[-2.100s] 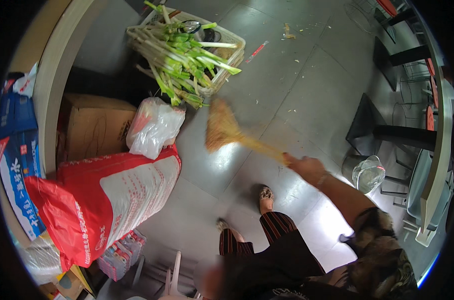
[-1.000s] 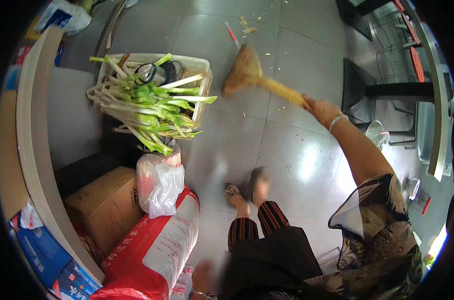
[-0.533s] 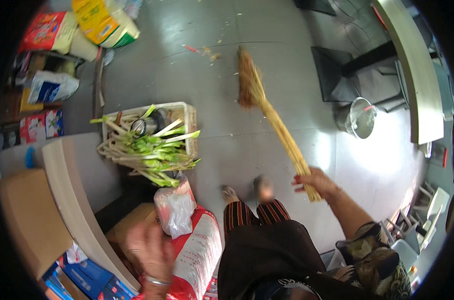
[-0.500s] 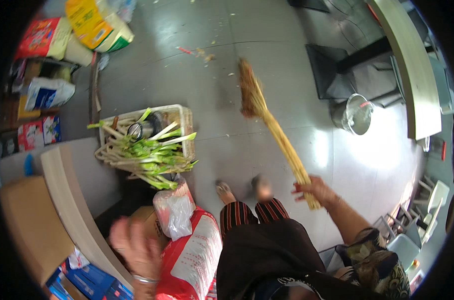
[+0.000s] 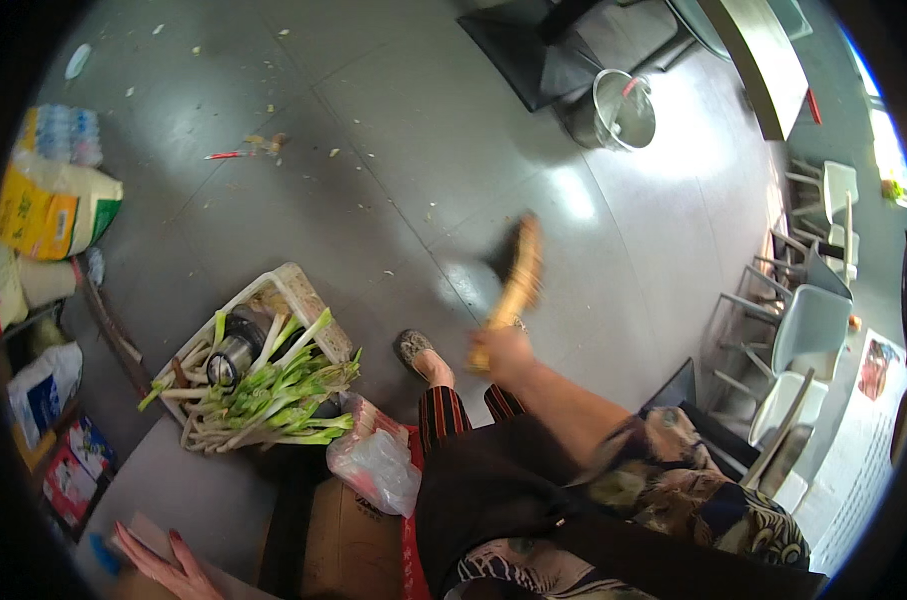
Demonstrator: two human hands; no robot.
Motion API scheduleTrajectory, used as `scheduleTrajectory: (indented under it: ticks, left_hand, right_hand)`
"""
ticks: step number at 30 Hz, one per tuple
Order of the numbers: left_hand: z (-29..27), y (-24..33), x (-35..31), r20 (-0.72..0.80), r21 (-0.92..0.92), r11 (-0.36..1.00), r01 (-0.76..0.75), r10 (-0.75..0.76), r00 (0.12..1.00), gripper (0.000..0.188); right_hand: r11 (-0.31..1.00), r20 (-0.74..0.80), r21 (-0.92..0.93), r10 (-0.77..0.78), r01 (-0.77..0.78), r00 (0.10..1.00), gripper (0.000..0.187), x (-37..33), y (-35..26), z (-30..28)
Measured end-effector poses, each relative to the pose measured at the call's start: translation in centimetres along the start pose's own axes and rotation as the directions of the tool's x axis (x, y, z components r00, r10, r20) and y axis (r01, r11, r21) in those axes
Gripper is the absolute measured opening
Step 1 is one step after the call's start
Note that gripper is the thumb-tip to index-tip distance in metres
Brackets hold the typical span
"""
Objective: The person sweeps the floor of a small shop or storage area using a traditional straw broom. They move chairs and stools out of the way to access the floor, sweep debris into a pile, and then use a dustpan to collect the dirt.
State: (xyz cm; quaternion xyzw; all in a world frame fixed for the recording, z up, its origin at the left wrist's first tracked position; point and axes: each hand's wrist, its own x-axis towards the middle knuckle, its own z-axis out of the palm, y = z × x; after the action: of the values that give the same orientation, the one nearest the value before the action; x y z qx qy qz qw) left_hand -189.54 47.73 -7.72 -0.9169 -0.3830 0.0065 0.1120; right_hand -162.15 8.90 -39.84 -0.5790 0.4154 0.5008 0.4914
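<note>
A straw broom (image 5: 519,280), blurred with motion, slants forward from the closed fingers of the right hand (image 5: 506,350), its bristles ahead of the knuckles; we cannot tell whether they touch the floor (image 5: 624,290). A moment ago we saw those bristles farther out, nearer the scraps (image 5: 266,145); now they stand closer to the body. The scraps lie well ahead and to the left of the gripping fingers, so we judge the sweeping there unfinished. The left hand (image 5: 169,575), earlier over the red sack (image 5: 413,555), is now out at the lower left, its fingers spread wide and holding nothing we can see, near a grey panel (image 5: 179,490). Left of the right-hand fingers, a white crate (image 5: 314,310) heaped with green stalks (image 5: 284,400) presents the nearest hard rim, while a patterned shoe (image 5: 411,348) sits between that rim and the grip. Ahead and to the right of the fingers, beyond the bristles, a bucket (image 5: 582,125) stands beside a black table base (image 5: 504,50). Chairs (image 5: 809,325) line the far right, well apart from either hand. We find the widest open room ahead and left of the right-hand fingers, between crate and table base.
</note>
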Motion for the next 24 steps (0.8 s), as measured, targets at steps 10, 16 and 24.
scheduleTrajectory:
  ticks: [10,16,24]
  left_hand:
    - [-0.5,1.0,0.2,0.073,-0.115,0.992,0.05,-0.041,0.996,0.081]
    - [-0.3,0.8,0.1,0.071,-0.102,0.994,0.037,-0.03,0.997,0.079]
    - [0.6,-0.1,-0.4,0.023,-0.126,0.985,-0.114,0.117,0.993,0.05]
  right_hand:
    - [0.938,0.421,0.109,-0.344,0.33,0.839,0.035,-6.8,-8.0,10.9]
    - [0.959,-0.048,0.28,0.059,-0.044,0.997,0.018,-16.0,5.1,3.7]
    - [0.824,0.197,0.496,0.199,-0.273,0.96,0.017,-4.6,7.8,18.5]
